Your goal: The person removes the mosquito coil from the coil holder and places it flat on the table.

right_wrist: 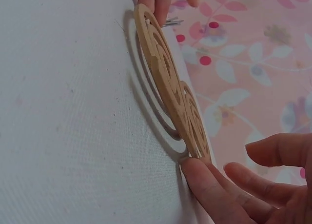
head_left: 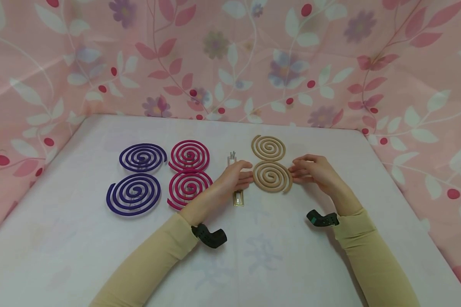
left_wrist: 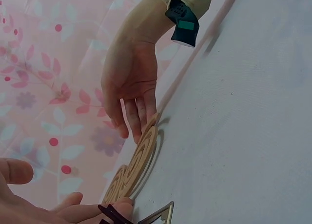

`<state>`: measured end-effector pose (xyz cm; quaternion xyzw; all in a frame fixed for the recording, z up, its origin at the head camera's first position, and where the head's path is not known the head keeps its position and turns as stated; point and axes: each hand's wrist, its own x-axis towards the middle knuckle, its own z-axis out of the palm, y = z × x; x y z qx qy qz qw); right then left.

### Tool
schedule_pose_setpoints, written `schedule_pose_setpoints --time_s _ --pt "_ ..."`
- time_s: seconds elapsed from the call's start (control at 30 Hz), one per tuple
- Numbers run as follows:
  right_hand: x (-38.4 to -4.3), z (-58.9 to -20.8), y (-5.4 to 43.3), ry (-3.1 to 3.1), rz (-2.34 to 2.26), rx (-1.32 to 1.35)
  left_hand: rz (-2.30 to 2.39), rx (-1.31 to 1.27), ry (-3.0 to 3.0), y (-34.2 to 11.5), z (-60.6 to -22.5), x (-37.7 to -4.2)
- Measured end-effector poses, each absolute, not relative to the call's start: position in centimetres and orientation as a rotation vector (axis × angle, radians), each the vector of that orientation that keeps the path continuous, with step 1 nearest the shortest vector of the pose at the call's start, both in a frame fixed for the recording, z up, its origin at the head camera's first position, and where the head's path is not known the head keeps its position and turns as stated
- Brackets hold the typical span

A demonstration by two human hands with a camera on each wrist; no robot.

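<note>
Two tan mosquito coils, a near coil (head_left: 272, 176) and a far coil (head_left: 268, 148), lie one behind the other. My left hand (head_left: 236, 177) reaches to the left rim of the near coil, its fingertips right at the edge. On the opposite side, fingertips of my right hand (head_left: 313, 172) touch the right rim. In the right wrist view the right fingers (right_wrist: 207, 187) are extended along the coil's edge, with the thumb apart from it. A shadow shows under the near coil (right_wrist: 170, 82). Partly hidden below my left hand lies a narrow metal strip (head_left: 238, 198).
Left of the hands are two magenta coils, one far (head_left: 189, 155) and one near (head_left: 190, 187), the latter partly behind my left forearm. Further left lie two purple coils, far (head_left: 143, 157) and near (head_left: 133, 194). A floral curtain (head_left: 230, 59) hangs behind the white table (head_left: 253, 264).
</note>
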<state>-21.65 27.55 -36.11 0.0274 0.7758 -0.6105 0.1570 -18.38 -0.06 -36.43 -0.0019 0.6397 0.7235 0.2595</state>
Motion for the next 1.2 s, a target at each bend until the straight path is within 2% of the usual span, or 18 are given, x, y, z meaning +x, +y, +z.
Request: schedule_pose_setpoints --time_s 1.2 --pt "-21.7 -36.6 26.4 2.124 -1.919 0.062 2.075 -0.033 1.589 -0.1 -36.6 -19.2"
